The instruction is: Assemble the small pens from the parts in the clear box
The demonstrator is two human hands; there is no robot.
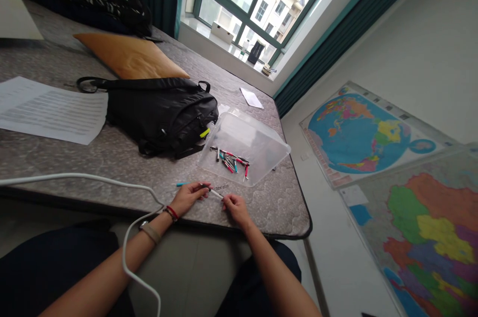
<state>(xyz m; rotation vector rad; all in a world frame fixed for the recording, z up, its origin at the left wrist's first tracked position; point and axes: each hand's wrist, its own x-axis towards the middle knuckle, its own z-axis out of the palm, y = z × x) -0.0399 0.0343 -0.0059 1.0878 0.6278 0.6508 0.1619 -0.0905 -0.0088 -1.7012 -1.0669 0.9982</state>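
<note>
Between my two hands stretches a slim pen with a pale barrel and a dark end. My left hand is closed round the dark end. At the other end my right hand pinches the tip. A blue pen-like piece lies on the mattress just beyond my left fingers. Just past my hands stands a clear plastic box. Loose pens and pen parts in red, black, teal and white lie in it.
A black backpack lies left of the box, with a brown envelope behind it. Printed sheets lie at the left. A white cable crosses in front and over my left forearm. The mattress edge runs near my right hand.
</note>
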